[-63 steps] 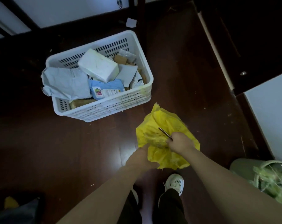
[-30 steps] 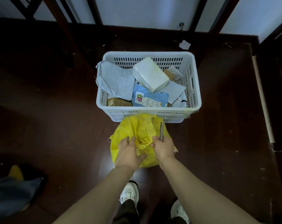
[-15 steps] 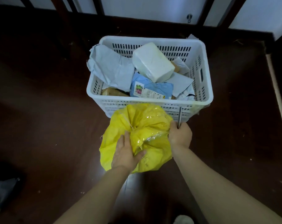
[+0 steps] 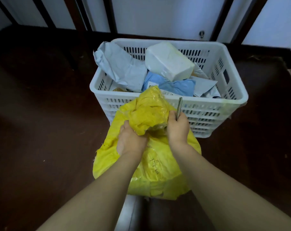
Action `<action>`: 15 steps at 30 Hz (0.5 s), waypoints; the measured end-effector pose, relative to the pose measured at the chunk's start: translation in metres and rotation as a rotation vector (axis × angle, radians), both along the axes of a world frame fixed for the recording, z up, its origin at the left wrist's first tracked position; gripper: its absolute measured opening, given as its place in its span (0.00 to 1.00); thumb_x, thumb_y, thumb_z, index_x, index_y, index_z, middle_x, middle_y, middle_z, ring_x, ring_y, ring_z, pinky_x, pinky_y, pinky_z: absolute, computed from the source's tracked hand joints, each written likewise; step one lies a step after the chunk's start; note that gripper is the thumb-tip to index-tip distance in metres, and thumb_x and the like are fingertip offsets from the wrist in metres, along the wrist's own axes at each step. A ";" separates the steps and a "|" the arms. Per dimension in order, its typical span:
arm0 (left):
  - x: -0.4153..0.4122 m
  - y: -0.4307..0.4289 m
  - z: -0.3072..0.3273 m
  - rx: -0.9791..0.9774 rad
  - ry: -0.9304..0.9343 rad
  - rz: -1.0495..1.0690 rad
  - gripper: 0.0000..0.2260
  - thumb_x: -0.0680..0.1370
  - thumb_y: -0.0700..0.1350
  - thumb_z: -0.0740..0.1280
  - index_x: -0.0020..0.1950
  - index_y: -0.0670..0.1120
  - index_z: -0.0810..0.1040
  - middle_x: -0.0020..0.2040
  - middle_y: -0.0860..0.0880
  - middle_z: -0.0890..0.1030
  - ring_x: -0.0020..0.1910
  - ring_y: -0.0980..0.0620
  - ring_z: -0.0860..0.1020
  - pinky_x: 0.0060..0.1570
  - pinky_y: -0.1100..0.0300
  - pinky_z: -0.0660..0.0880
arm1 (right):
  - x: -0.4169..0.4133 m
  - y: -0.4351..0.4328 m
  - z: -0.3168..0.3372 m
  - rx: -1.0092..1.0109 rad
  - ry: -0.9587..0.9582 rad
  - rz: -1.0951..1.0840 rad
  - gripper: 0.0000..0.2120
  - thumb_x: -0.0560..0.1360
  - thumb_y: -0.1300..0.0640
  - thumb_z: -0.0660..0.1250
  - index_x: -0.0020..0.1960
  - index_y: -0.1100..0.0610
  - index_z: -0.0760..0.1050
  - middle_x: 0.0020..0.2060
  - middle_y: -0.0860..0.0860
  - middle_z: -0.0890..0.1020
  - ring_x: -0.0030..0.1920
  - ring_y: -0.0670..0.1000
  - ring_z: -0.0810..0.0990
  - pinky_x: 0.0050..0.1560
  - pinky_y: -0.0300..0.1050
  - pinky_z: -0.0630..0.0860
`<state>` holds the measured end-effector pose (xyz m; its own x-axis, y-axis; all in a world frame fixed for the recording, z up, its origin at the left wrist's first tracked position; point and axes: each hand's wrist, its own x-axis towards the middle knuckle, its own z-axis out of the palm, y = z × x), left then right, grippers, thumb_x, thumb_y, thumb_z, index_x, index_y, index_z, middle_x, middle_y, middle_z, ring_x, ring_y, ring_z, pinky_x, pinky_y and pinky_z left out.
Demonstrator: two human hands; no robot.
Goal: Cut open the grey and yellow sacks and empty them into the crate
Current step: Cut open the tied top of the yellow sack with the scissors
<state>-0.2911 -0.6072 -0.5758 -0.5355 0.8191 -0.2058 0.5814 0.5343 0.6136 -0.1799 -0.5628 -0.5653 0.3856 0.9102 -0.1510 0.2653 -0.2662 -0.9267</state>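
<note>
Both hands clamp the bunched top of the yellow sack (image 4: 158, 172): L hand (image 4: 131, 139) grabs a wad of its crumpled neck from the left, and R hand (image 4: 177, 129) is fisted round a slim metal tool (image 4: 179, 108) w/ its knuckles against the same wad. The tool tip pokes up and away from the R fist, crossing the crate's near wall. Whether R fingers also pinch the fabric can't be told. The sack body hangs below and toward the person from both grips, its frayed edge out to the L side. The white slotted crate (image 4: 233, 100) sits just beyond the grip; its near rim is right behind the sack's raised top, touching or nearly so. Inside, past the hands, lie a grey mailer (image 4: 123, 69) over the far-left corner, a white wrapped block (image 4: 169, 61) on top, and a blue packet (image 4: 174, 86) nearest the grip. Dark wood floor (image 4: 41, 130) spreads wide on L and R of the arms. Beyond the crate, dark posts and pale panels close it off.
</note>
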 end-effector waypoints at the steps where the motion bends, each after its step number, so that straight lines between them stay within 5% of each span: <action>1: 0.001 0.005 -0.001 0.025 -0.007 0.039 0.25 0.72 0.57 0.66 0.65 0.46 0.71 0.61 0.44 0.76 0.59 0.39 0.75 0.50 0.49 0.73 | -0.006 0.006 -0.001 0.037 0.055 0.000 0.14 0.80 0.53 0.58 0.37 0.55 0.67 0.32 0.53 0.74 0.39 0.61 0.76 0.40 0.53 0.73; 6: -0.015 0.021 -0.004 0.140 -0.331 0.219 0.35 0.70 0.69 0.63 0.65 0.43 0.74 0.62 0.42 0.77 0.62 0.41 0.74 0.55 0.53 0.69 | -0.022 0.020 0.000 0.210 0.312 0.079 0.13 0.78 0.48 0.60 0.37 0.51 0.71 0.28 0.49 0.79 0.25 0.50 0.71 0.34 0.47 0.67; 11: -0.025 -0.010 0.003 0.270 -0.692 0.545 0.43 0.63 0.63 0.75 0.68 0.38 0.68 0.65 0.42 0.74 0.64 0.41 0.73 0.63 0.51 0.70 | -0.016 -0.022 -0.022 0.047 0.034 0.296 0.11 0.70 0.50 0.69 0.34 0.57 0.77 0.27 0.49 0.78 0.28 0.51 0.73 0.34 0.48 0.72; 13: -0.029 -0.017 0.015 0.389 -0.570 0.613 0.48 0.61 0.58 0.79 0.72 0.40 0.62 0.69 0.42 0.68 0.68 0.41 0.69 0.68 0.50 0.65 | -0.015 -0.030 -0.019 0.020 -0.013 0.378 0.15 0.67 0.43 0.72 0.36 0.56 0.79 0.25 0.47 0.76 0.30 0.50 0.74 0.34 0.45 0.71; 15: -0.030 -0.021 0.025 0.548 -0.174 0.542 0.52 0.61 0.53 0.80 0.76 0.44 0.54 0.73 0.42 0.59 0.72 0.43 0.61 0.70 0.50 0.56 | -0.016 -0.032 -0.014 0.017 0.003 0.409 0.19 0.65 0.40 0.71 0.34 0.56 0.78 0.23 0.46 0.75 0.28 0.50 0.74 0.32 0.44 0.69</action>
